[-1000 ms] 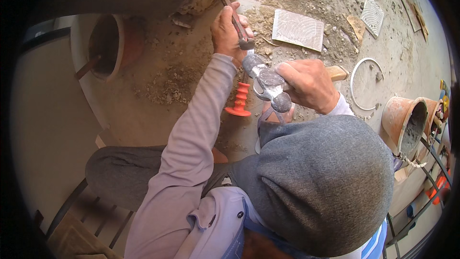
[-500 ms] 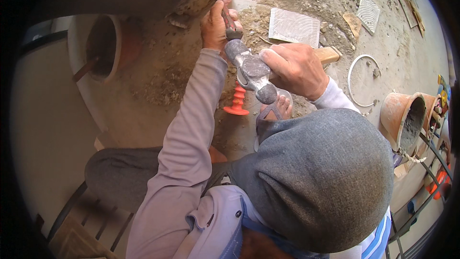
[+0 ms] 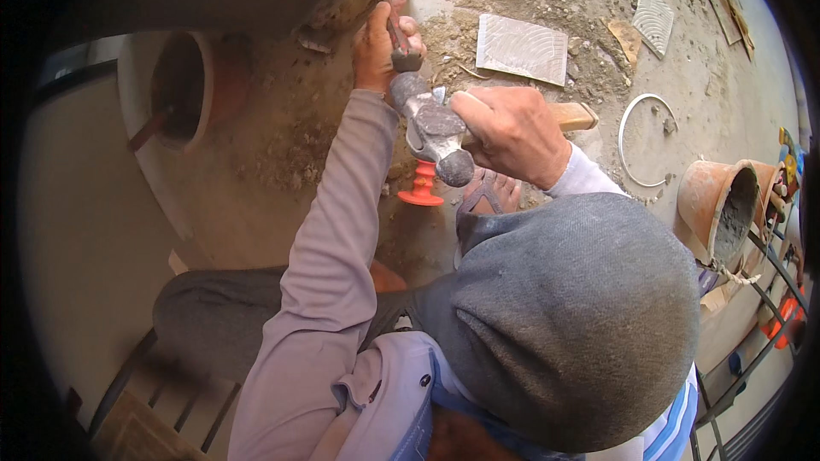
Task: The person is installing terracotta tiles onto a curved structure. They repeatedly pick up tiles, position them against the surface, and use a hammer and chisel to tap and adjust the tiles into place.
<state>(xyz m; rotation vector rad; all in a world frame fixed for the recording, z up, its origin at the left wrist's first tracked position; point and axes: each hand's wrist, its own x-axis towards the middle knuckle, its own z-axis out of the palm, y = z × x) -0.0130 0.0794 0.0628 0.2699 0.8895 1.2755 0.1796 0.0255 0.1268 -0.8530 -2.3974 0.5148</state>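
My left hand [image 3: 372,53] is closed round a metal chisel [image 3: 396,32], with its thick struck end toward me. The chisel's far end runs to the dark overhanging edge at the top, where I cannot make out its tip. In my right hand [image 3: 518,133] is a ball-peen hammer [image 3: 436,124], gripped by the wooden handle close to the head. The hammer's flat face is right by the chisel's struck end; whether they touch, I cannot tell. Below the hammer head stands an orange ribbed grip [image 3: 422,181] with a round flange.
Rubble and dust [image 3: 589,0] cover the ground. A ridged tile [image 3: 523,49] and a second tile [image 3: 654,21] lie beyond my right hand, with a white ring [image 3: 626,143] nearer. Buckets stand left [image 3: 205,90] and right [image 3: 702,198]. My bent knee [image 3: 581,316] fills the near right.
My right hand and the hammer have shifted a little to the left. My left hand and the chisel have moved slightly left and toward me.
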